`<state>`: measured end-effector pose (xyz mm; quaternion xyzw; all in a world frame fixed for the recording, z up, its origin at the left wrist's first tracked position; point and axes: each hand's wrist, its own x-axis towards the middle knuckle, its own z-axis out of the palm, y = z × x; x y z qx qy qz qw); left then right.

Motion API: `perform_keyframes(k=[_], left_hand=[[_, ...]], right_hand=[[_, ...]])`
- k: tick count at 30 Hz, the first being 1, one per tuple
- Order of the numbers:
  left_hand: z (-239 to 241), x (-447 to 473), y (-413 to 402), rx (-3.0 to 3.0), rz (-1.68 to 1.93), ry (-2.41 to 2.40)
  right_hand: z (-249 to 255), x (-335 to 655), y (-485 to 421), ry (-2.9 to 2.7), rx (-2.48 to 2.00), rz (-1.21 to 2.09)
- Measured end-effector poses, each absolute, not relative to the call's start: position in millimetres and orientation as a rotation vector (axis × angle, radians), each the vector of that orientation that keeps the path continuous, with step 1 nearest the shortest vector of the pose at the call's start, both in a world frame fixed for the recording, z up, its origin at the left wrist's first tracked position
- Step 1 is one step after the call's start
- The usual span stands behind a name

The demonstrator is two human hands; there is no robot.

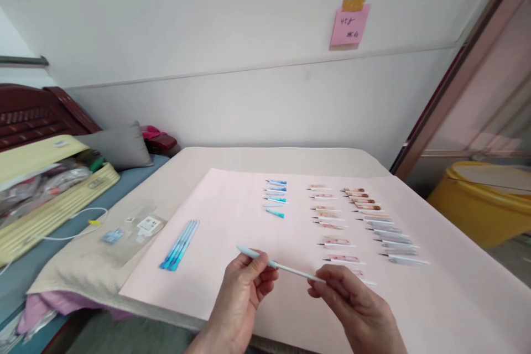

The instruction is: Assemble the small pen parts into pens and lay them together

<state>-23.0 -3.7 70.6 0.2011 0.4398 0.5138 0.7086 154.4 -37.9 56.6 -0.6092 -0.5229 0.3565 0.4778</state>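
Between finger and thumb, my left hand point(243, 290) grips a light blue pen barrel piece point(246, 251) with a tapered end pointing left. A thin white pen refill point(296, 271) runs from that piece to my right hand point(352, 301), which pinches its far end. The refill meets the barrel piece at my left fingertips; how deep it sits inside is hidden. Both hands are above the pink sheet point(232, 199). Several blue pens point(180, 246) lie side by side to the left. Beyond my hands is a short column of blue pen parts point(274, 213) with refills.
To the right lie pink pen parts point(337, 241), brown pen parts point(365, 200) and grey pen parts point(400, 251) with refills. Clear plastic packaging point(139, 232) rests at the table's left. A yellow box point(91, 188) stands on the bed; a yellow bin point(477, 204) is at right.
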Motion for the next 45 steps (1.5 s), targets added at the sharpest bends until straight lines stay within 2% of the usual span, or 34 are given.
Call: perform_keyframes(k=[15,20,26,36,45], left_hand=[[60.5,-10.3,-16.2,0.456,1.083,0.983],[60.8,-18.0,-8.9,0.438,1.172,1.006],[61.7,-19.8,-7.3,0.425,1.176,1.0],[59.1,-5.6,-20.5,0.464,1.008,0.974],[62.2,-14.2,-14.1,0.44,1.114,0.992]], right_hand=[[52.2,141.6,-37.9,-1.231,-1.494,1.189],[58.8,143.0,-39.2,-1.282,-1.436,1.101],[56.7,137.7,-44.0,-1.401,-1.49,0.766],[55.0,133.0,-46.1,-1.377,-1.496,1.005],[60.0,135.6,-45.8,-1.378,-1.484,0.811]])
